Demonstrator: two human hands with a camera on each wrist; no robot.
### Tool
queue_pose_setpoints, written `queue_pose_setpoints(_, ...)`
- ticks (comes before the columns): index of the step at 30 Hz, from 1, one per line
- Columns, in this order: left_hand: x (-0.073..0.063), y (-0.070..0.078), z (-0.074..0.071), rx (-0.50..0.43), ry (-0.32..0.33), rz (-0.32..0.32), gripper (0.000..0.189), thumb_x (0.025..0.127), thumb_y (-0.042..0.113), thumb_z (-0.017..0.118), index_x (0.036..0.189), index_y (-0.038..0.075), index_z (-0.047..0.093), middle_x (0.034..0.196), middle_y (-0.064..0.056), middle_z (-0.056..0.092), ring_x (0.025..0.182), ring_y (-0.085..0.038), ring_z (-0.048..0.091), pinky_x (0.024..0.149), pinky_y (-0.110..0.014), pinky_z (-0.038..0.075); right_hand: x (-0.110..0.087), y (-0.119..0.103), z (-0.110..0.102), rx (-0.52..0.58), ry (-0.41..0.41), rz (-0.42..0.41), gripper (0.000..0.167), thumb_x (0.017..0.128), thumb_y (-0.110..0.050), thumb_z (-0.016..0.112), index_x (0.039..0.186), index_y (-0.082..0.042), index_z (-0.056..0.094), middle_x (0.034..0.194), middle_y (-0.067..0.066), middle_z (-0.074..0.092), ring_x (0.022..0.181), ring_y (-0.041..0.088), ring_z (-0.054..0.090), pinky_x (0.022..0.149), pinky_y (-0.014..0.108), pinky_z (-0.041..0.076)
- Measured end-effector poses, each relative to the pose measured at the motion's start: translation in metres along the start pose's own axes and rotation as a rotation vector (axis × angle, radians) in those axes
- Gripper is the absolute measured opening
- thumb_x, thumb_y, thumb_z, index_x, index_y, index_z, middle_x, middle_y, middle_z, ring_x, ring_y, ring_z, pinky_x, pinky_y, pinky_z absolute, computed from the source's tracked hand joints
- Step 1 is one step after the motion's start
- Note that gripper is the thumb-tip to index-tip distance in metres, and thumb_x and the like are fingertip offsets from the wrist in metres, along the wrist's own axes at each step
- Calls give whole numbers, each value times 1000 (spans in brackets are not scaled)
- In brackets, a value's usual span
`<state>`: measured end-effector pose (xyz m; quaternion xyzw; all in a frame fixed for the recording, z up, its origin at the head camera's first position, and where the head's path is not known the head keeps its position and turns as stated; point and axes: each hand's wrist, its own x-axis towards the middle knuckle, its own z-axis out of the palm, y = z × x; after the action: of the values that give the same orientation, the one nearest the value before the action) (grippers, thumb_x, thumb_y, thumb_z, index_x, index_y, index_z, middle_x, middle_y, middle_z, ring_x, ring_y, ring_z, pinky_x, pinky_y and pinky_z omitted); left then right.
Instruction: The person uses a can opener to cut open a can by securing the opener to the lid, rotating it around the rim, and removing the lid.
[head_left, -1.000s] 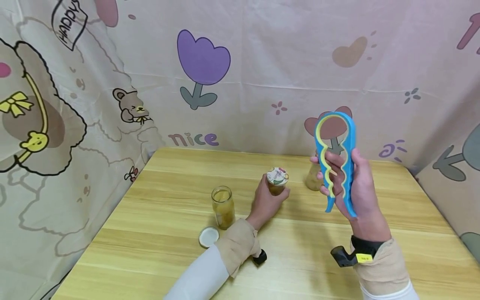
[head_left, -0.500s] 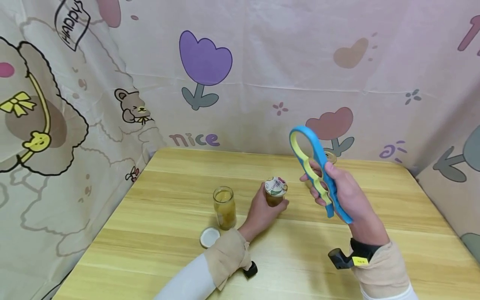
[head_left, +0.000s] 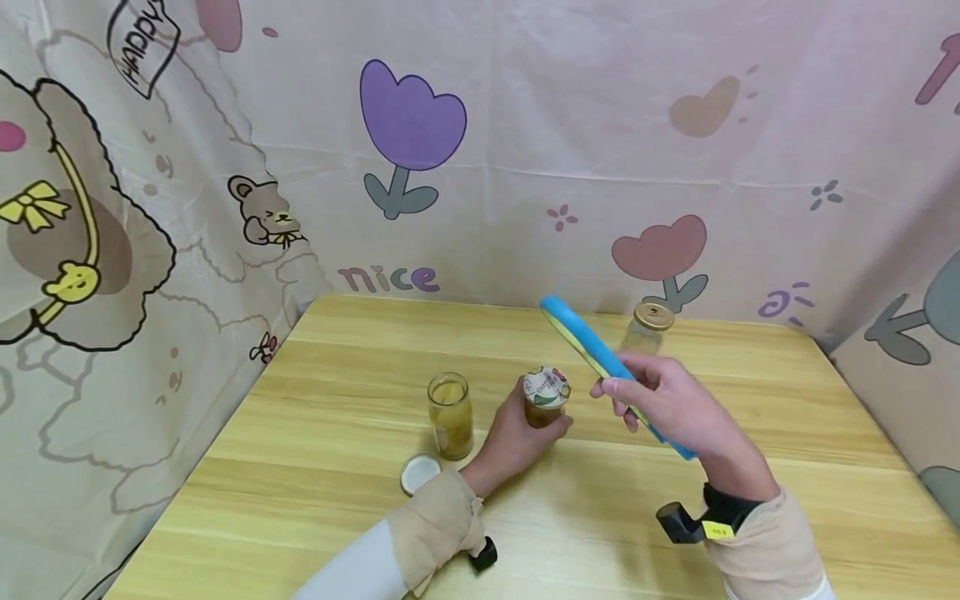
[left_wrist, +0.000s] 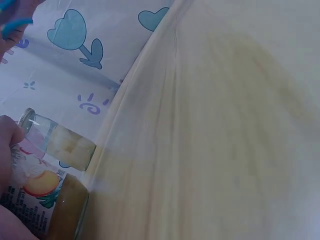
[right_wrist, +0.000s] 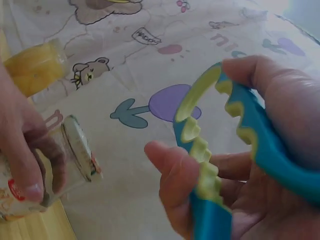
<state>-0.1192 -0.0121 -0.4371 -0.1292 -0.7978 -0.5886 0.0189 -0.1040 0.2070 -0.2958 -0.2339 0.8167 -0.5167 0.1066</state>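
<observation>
One tall clear-glass jar (head_left: pixel 451 429) at frame centre uncapped; white-patterned-lidded glass jar (head_left: pixel 547 396), gripped by left hand (head_left: pixel 513 437), and gold-lidded glass jar (head_left: pixel 649 325), centre-right, closed; right hand (head_left: pixel 671 407) holds blue-yellow plastic opener (head_left: pixel 586 336).

Head view: left hand (head_left: pixel 516 442) partly covers the glass jar with white patterned lid (head_left: pixel 546 388); right hand (head_left: pixel 678 410) hides the base of the gold-lidded clear glass jar (head_left: pixel 649 322). Right wrist view: frame edges crop both handles of the blue-and-yellow notched plastic tool (right_wrist: pixel 274 146)
</observation>
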Motion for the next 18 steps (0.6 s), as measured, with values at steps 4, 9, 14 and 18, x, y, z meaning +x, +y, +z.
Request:
queue_pose_setpoints(4, -4, 0, -7, -2, -29, -16, 62, 89, 39, 79, 139, 17, 49, 130, -2, 66, 125, -20, 61, 110, -46, 48, -1, 2, 3, -65, 20, 61, 26, 103, -27, 64, 111, -2, 67, 77, 6, 61, 56, 14, 52, 49, 29, 44)
queue_pose_setpoints(9, -9, -1, -16, 7, -47, -48, 65, 89, 41, 79, 142, 21, 48, 133, 0, 65, 127, -20, 60, 112, -47, 47, 0, 9, 6, -168, 53, 190, 36, 98, -38, 70, 112, -6, 68, 75, 5, 56, 56, 11, 49, 48, 26, 41)
queue_pose_setpoints(14, -14, -2, -21, 5, -58, -64, 67, 89, 41, 79, 144, 22, 47, 137, -1, 63, 131, -21, 59, 115, -50, 44, -4, 15, 9, -391, 115, 144, 55, 94, -46, 73, 131, -6, 64, 85, 4, 64, 68, 16, 55, 55, 28, 46)
queue_pose_setpoints(18, -15, -1, -22, -2, -66, -57, 66, 90, 38, 79, 145, 22, 46, 136, -1, 63, 130, -21, 59, 114, -50, 45, -8, 19, 15, -542, 135, 98, 64, 90, -52, 75, 134, -7, 64, 88, 3, 65, 74, 16, 55, 59, 26, 45)
